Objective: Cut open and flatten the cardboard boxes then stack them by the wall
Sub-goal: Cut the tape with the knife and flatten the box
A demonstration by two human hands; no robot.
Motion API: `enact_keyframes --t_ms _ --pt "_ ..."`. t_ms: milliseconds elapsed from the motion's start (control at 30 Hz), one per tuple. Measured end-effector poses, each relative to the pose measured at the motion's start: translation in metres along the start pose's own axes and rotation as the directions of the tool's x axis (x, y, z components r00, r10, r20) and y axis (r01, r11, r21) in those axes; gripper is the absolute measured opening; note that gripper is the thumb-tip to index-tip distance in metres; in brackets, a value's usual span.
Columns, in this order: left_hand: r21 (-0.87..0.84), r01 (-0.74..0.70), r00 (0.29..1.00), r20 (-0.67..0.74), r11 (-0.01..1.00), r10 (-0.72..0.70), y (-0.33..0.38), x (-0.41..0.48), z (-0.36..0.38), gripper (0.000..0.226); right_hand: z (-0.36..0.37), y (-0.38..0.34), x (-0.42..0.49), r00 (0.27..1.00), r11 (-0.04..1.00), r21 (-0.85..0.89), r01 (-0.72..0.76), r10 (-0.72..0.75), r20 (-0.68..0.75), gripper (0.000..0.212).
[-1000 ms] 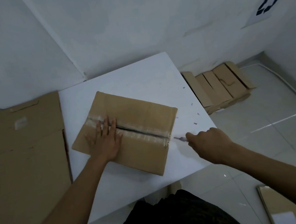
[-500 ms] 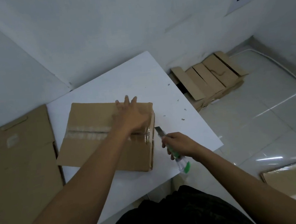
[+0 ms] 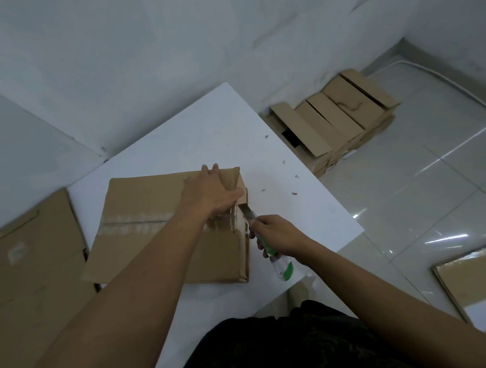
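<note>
Where the cardboard box (image 3: 150, 223) is lying: it is sitting at the centre of the frame on the white table (image 3: 200, 134), directly under the left hand (image 3: 210, 196) and just left of the right hand (image 3: 277, 234).
Left hand: it is pressing palm-down on the box's top right corner, fingers reaching straight to the far edge, thumb lying along the right edge.
Right hand: it is gripping the utility knife (image 3: 273, 255) by its green handle, fingers curling round it.
Blade: the blade (image 3: 246, 213) is pointing up-frame, touching the box's taped right side just below the left thumb.
Stack by the wall: flattened boxes (image 3: 339, 116) are lying on the floor at upper right.
Left edge of the frame: a flat cardboard sheet (image 3: 25, 266) is lying just beside the box.
</note>
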State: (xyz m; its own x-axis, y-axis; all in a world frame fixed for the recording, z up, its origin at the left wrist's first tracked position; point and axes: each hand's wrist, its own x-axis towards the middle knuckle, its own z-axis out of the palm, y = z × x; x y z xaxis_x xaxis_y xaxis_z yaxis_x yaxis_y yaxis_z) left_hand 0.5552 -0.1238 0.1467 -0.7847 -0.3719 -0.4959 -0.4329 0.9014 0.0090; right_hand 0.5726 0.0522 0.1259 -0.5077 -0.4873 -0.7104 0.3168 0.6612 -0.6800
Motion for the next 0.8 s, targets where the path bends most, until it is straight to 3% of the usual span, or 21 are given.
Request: enact_keyframes --t_ms 467,800 --pt "-0.031 -0.034 0.999 -0.009 0.999 0.034 -0.009 0.009 0.014 0.095 0.017 -0.004 -0.004 0.996 0.994 0.072 0.088 -0.085 -0.033 0.035" --pt "0.0 -0.075 0.997 -0.015 0.997 0.075 -0.013 0.005 0.018 0.093 0.022 0.006 -0.018 0.997 0.997 -0.066 0.028 -0.023 0.076 0.034"
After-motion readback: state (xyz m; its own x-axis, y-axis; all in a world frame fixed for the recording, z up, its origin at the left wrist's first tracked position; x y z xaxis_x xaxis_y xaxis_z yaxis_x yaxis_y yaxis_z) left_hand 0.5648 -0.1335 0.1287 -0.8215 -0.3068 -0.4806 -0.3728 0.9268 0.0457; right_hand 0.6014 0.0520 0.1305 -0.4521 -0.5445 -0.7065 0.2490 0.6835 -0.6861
